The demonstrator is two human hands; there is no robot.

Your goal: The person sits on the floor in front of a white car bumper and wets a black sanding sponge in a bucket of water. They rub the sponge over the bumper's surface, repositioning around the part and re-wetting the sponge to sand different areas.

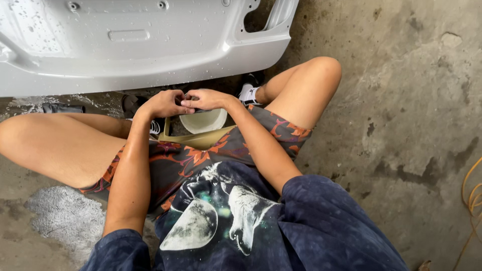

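I sit low on a stool with knees spread. My left hand and my right hand meet in front of me, fingertips pinched together on a small dark thing that is mostly hidden. Directly below the hands stands a pale round bowl on the floor. A wet grey car body panel lies just beyond the hands.
Wet concrete floor spreads to the right. A foamy patch lies at lower left. A yellow hose or cord curls at the right edge. My shoe and white sock rest near the panel's edge.
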